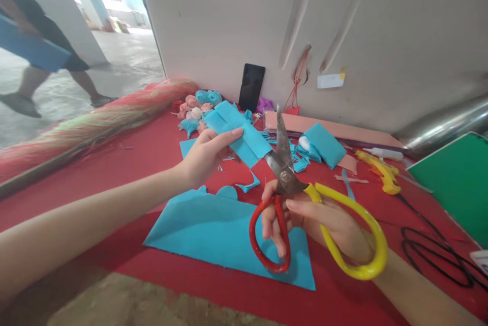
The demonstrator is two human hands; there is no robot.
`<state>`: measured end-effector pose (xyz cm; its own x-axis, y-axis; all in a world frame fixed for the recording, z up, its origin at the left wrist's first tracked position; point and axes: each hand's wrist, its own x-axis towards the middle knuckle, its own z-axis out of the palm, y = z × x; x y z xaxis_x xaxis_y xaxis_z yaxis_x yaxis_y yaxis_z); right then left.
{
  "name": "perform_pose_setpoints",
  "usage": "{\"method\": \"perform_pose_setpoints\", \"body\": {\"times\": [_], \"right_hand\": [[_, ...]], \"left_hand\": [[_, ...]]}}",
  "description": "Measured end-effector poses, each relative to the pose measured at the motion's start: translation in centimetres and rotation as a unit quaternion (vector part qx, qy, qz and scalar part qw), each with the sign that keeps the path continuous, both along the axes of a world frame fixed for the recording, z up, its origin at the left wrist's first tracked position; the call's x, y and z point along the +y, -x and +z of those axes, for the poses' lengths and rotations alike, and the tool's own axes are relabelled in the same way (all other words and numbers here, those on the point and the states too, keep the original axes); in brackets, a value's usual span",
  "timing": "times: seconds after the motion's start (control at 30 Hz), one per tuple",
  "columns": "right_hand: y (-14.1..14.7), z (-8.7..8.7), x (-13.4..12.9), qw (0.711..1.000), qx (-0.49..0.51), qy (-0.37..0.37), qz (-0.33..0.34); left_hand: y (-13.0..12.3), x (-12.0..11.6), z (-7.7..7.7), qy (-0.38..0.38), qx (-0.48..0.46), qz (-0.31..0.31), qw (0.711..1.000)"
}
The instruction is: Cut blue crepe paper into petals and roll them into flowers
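My left hand pinches a folded strip of blue crepe-like paper, thumb on top. In my right hand are scissors with one red and one yellow handle. Their blades stand apart, and the lower blade's tip passes under the right end of the folded strip. Below both hands a larger blue sheet lies flat on the red surface. Small blue offcuts are scattered between the sheet and the strip.
Rolled paper flowers are heaped at the back, near a black phone leaning on the wall. To the right lie a folded blue bundle, a yellow glue gun with a black cord, and a green board. A person walks at far left.
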<state>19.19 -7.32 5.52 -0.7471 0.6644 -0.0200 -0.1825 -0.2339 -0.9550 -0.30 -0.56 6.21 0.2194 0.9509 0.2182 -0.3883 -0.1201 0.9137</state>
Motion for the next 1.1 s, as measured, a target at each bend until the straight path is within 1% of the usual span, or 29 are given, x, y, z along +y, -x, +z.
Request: {"method": "perform_pose_setpoints", "body": {"times": [0.17,0.27,0.37,0.5,0.67,0.73,0.93,1.0,1.1], "right_hand": [[0.2,0.1,-0.2,0.998,-0.051,-0.026,-0.033],[0.3,0.0,-0.1,0.996,-0.069,-0.024,-0.043],[0.4,-0.2,0.0,0.997,-0.057,-0.023,-0.044],[0.5,-0.2,-0.1,0.997,-0.046,-0.029,-0.048],[0.7,-0.3,-0.5,0.997,-0.044,-0.027,-0.052],[0.8,-0.4,-0.7,0.997,-0.040,-0.024,-0.057],[0.9,-0.3,-1.0,0.995,-0.058,-0.009,-0.076],[1.0,-0.4,-1.2,0.994,-0.066,-0.001,-0.084],[1.1,-0.7,-1.3,0.993,-0.063,0.015,-0.096]], "left_hand": [[0.0,0.0,-0.1,0.015,0.000,-0.020,1.000],[0.1,0.2,-0.5,0.022,0.016,-0.001,1.000],[0.2,0.5,-0.7,0.020,0.031,0.007,0.999],[0.5,0.6,-0.4,0.000,0.023,-0.015,1.000],[1.0,0.8,-0.1,-0.005,0.039,0.008,0.999],[1.1,0.9,0.0,-0.012,0.037,0.007,0.999],[1.1,0.6,0.4,-0.043,0.003,-0.040,0.998],[1.0,0.5,0.5,-0.036,0.007,-0.034,0.999],[0.9,0.6,0.5,-0.012,0.018,-0.008,1.000]]}}
